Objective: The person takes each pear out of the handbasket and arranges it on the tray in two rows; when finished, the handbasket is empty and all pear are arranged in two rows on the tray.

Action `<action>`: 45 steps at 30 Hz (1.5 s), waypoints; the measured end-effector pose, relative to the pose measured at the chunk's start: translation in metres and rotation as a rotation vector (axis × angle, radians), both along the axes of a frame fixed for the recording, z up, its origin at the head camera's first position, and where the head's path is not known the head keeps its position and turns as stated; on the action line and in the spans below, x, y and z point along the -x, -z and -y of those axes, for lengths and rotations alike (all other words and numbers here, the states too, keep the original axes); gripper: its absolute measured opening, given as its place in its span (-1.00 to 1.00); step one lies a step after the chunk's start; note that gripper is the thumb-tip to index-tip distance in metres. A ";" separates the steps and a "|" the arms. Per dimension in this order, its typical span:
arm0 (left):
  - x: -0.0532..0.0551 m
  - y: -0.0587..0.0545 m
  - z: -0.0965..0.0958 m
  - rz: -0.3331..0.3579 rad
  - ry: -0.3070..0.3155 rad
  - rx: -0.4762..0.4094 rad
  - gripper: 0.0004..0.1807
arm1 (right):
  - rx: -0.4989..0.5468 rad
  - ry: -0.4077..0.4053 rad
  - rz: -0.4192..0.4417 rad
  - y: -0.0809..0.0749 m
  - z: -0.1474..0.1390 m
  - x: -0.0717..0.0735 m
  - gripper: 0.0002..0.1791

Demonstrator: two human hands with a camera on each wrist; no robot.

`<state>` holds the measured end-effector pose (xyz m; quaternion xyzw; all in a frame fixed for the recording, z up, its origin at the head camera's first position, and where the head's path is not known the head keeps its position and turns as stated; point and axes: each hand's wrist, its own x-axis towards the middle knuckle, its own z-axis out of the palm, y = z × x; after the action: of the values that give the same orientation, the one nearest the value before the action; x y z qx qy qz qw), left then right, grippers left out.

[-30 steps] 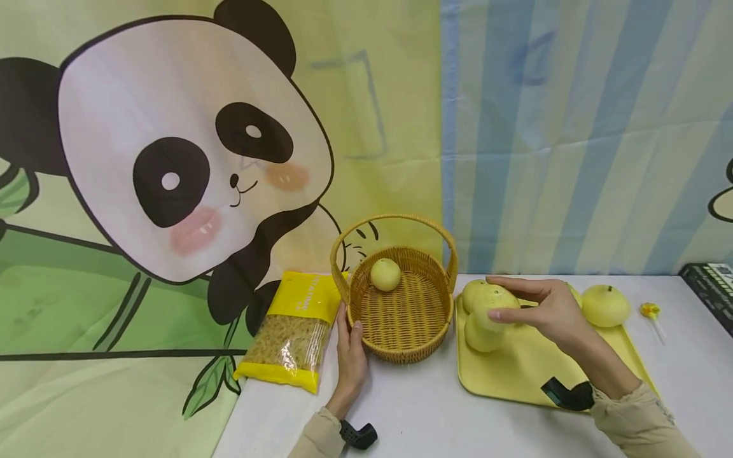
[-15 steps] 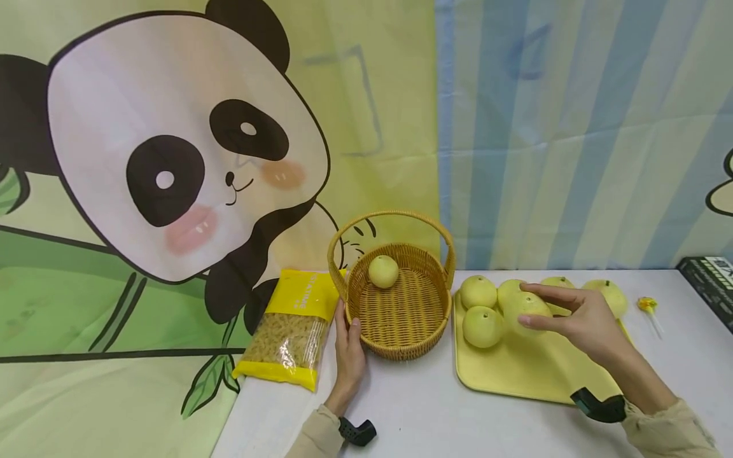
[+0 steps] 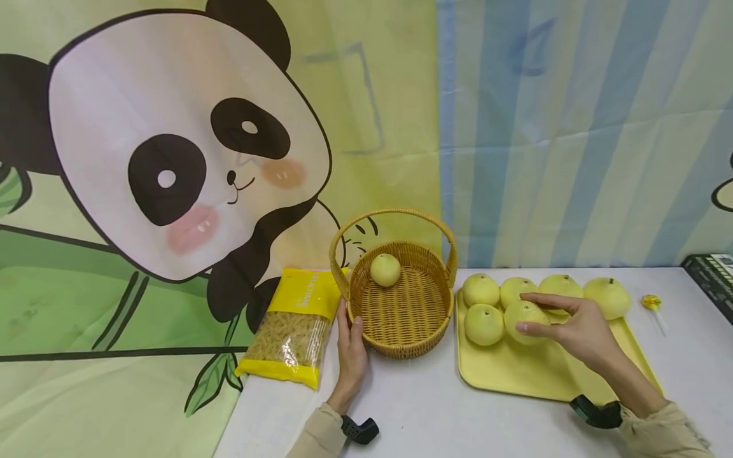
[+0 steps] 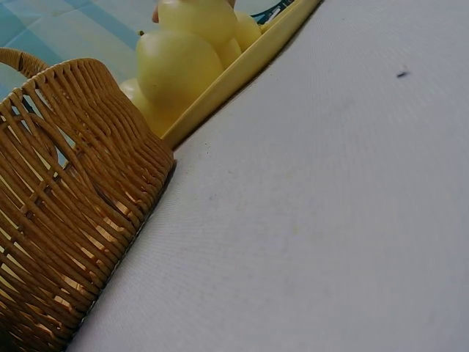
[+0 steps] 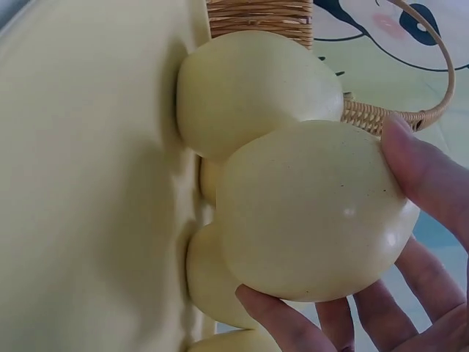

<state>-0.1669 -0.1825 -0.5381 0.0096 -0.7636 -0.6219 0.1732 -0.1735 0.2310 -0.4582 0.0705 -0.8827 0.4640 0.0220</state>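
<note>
My right hand [image 3: 578, 327] pinches a round pale-yellow pear [image 3: 525, 321] between thumb and fingers at the left half of the yellow tray [image 3: 515, 378]. In the right wrist view that pear [image 5: 315, 213] overlaps another pear [image 5: 253, 92]; I cannot tell whether it touches the tray. Several other pears stand along the tray's back and left side, one of them [image 3: 483, 324] just left of the held one. My left hand [image 3: 350, 359] rests against the left side of the wicker basket [image 3: 406, 350], its fingers mostly straight. A single pear [image 3: 385, 270] sits inside the basket, towards the back left.
Left of the basket lies a yellow bag of dry pasta [image 3: 292, 327]. A lollipop [image 3: 651, 305] lies right of the tray, with a black box [image 3: 710, 286] beyond it. The basket's tall handle [image 3: 395, 212] arches above it. A panda-print curtain [image 3: 378, 114] hangs behind the white table [image 3: 424, 413].
The right hand has moved right with the pear, from over the tray's left pears to beside them, and sunk slightly. The left hand and the basket have stayed put.
</note>
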 end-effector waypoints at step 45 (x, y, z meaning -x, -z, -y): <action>-0.002 0.000 -0.001 -0.010 -0.006 0.003 -0.35 | 0.028 -0.050 -0.006 0.015 -0.009 0.001 -0.35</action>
<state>-0.1646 -0.1819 -0.5381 0.0084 -0.7635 -0.6205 0.1787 -0.1750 0.2401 -0.4734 0.0936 -0.8741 0.4765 0.0140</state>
